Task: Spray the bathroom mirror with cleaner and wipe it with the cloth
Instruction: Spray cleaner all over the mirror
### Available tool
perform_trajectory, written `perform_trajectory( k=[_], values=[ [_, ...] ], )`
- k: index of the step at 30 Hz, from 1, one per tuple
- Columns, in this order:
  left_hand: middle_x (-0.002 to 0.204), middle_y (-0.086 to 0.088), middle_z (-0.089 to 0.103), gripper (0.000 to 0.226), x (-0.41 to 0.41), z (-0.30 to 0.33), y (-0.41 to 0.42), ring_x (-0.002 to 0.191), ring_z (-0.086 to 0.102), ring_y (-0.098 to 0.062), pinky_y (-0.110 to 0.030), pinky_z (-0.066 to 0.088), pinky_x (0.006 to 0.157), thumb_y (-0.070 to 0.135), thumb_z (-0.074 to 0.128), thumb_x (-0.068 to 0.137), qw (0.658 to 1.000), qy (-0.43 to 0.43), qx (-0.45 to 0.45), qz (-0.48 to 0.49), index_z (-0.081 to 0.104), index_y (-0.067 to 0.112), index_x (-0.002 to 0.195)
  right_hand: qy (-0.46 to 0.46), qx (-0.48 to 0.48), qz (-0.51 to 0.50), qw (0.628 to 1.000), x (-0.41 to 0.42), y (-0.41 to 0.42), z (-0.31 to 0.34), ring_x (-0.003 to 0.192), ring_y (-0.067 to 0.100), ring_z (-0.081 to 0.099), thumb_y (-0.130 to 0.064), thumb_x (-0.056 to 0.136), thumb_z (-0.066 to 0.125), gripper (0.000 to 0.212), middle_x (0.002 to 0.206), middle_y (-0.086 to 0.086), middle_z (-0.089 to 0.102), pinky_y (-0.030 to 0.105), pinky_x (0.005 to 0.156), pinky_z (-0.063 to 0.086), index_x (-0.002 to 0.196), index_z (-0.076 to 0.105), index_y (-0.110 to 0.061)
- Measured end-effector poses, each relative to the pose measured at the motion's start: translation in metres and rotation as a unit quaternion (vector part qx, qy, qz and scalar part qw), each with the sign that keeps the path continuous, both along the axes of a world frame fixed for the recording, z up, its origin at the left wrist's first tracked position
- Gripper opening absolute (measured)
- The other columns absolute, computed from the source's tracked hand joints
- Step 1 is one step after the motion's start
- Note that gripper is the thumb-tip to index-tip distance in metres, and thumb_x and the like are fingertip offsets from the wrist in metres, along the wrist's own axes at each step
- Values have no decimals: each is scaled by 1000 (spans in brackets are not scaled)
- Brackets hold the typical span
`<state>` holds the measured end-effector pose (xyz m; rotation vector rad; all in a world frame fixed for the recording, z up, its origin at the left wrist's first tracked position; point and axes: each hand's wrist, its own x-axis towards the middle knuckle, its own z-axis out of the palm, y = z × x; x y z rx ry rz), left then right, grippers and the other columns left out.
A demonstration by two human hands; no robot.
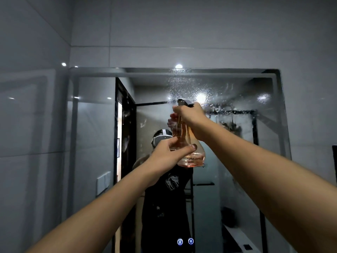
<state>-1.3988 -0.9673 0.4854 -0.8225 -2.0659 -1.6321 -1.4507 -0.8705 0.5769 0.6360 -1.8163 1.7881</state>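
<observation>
At frame centre, the right hand (189,115) grips the translucent orange flared plastic spray bottle's (191,154) neck; the left hand (169,152) clasps its body before the droplet-speckled, dark-framed mirror (228,92).

Clear peach-orange spray bottle (189,143) with grey trigger head; white droplet speckle at the mirror's (91,143) one o'clock; pale grey tiles (182,24)
</observation>
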Motion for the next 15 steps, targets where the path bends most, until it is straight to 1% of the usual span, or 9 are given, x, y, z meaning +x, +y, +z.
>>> perform_trajectory(
  k=[2,3,6,7,10,13,15],
  values=[
    [102,0,75,23,1,-1,-9,98,69,-12,-19,51,87,20,68,87,1000,-3,3,-1,70,13,110,-5,-8,1,1000,0,-10,-1,80,40,70,-15,87,61,14,73,16,68,51,78,59,80,59,-3],
    [102,0,75,23,1,-1,-13,98,69,-12,-20,51,88,19,68,87,1000,-5,5,-2,70,13,110,-7,-13,1,1000,-1,-15,-2,75,37,68,-16,87,61,15,71,17,67,50,76,58,78,58,-3],
    [101,-2,75,23,5,-2,-24,92,70,-8,-10,50,73,16,69,87,1000,-11,14,0,71,11,109,-1,-24,-18,1000,-4,-27,-4,64,28,64,-22,88,61,19,66,12,64,54,79,58,82,60,-4],
    [100,-3,75,22,6,-3,-27,88,70,-6,-9,49,69,14,69,87,1000,-12,18,0,71,10,109,1,-26,-28,999,-5,-31,-5,62,27,63,-24,88,62,21,65,10,63,53,78,58,83,61,-4],
    [100,-4,75,22,9,-4,-36,84,70,-6,-9,50,67,13,70,86,1000,-13,22,5,71,10,108,4,-32,-37,999,-4,-41,-6,59,27,60,-30,84,63,24,67,11,63,51,74,57,80,59,-6],
    [101,-5,75,23,10,-4,-43,86,70,-7,-9,51,70,13,70,86,1000,-13,17,13,71,9,109,1,-26,-30,999,-6,-49,-8,58,26,60,-31,78,63,28,72,15,65,45,66,54,84,61,-4],
    [101,-6,75,22,11,-4,-48,84,70,-7,-9,51,70,13,70,86,1000,-9,18,18,71,8,108,0,-25,-23,999,-6,-52,-8,61,27,64,-25,83,64,21,71,13,67,44,69,56,83,63,-4]
  ],
)
